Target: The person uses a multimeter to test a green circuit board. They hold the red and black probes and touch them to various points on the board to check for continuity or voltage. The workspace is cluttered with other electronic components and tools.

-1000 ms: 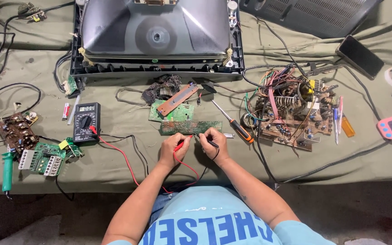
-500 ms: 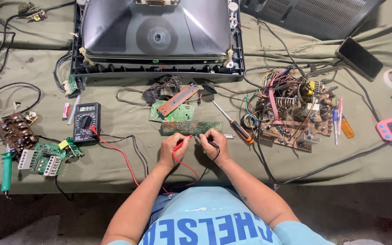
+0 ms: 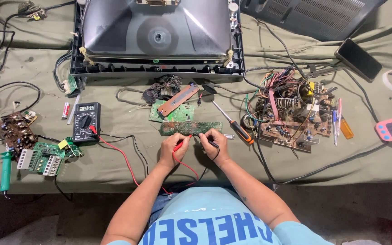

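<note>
Grip closed on both sides, left hand (image 3: 172,152) pinching the red probe (image 3: 181,142) and right hand (image 3: 215,144) the black probe (image 3: 206,139), tips down on the near green circuit board (image 3: 190,127) mid-table, meter (image 3: 86,121) on, so testing looks underway.

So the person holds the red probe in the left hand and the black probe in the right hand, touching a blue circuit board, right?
Not quite: the head view shows the long narrow circuit board is green, not blue. The left hand does hold the thin red probe, and the right hand the thin black probe.
</note>
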